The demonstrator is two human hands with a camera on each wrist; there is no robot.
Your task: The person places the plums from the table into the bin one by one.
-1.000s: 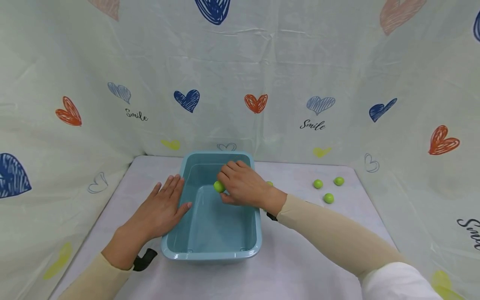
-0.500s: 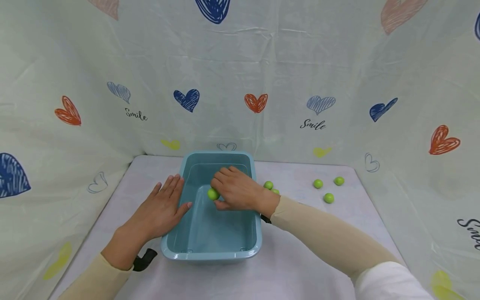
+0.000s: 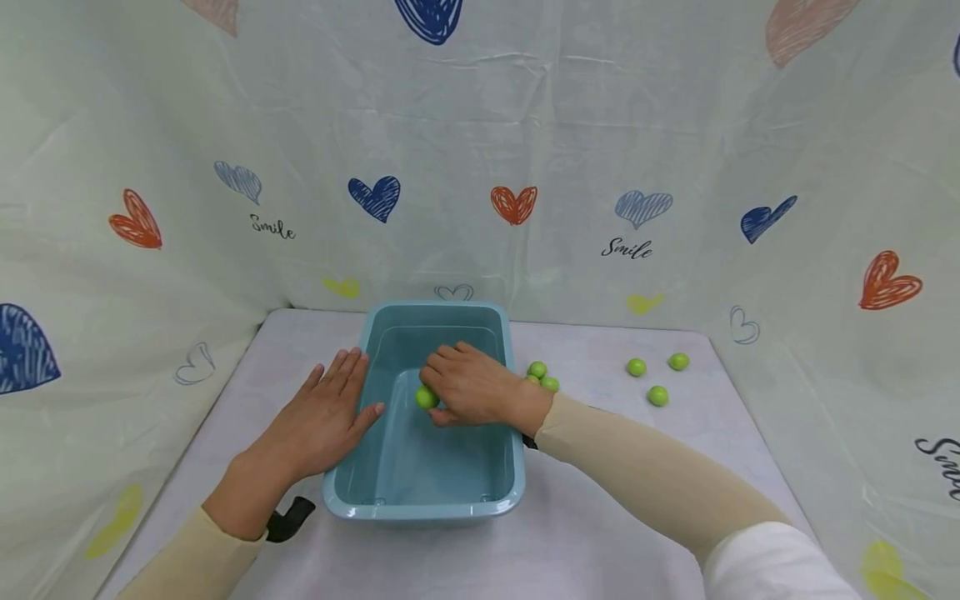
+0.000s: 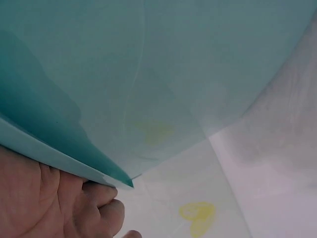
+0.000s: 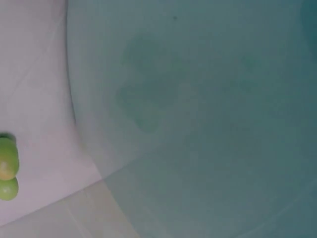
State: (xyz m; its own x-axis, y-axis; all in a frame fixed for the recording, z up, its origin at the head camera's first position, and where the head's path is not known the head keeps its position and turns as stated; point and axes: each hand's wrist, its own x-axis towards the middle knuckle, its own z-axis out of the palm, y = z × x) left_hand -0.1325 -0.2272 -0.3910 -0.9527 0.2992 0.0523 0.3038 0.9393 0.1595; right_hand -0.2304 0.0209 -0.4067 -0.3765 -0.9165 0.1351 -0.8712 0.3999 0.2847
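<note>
In the head view a light blue plastic basin [image 3: 420, 510] stands on the table. My left hand [image 3: 318, 421] rests with straight fingers along its left rim, thumb over the inside. The left wrist view shows that hand's palm [image 4: 39, 198] against the basin's outer wall [image 4: 163, 64]. Over the inside of the basin, my right hand [image 3: 472, 387] pinches a small round green fruit [image 3: 427, 397] between thumb and fingers. The right wrist view looks at the basin wall [image 5: 198, 124] from outside; the right hand itself is hidden there.
Close by the basin's right side lie a few more green fruits [image 3: 537, 369], partly behind the right wrist. Farther right, three others [image 3: 657, 396] lie apart on the white table [image 3: 600, 483]. A cloth backdrop [image 3: 450, 125] with printed hearts encloses the table's back and sides.
My right hand has moved a little left and nearer with the green fruit, uncovering the fruits beside the basin. The left hand has stayed put.
</note>
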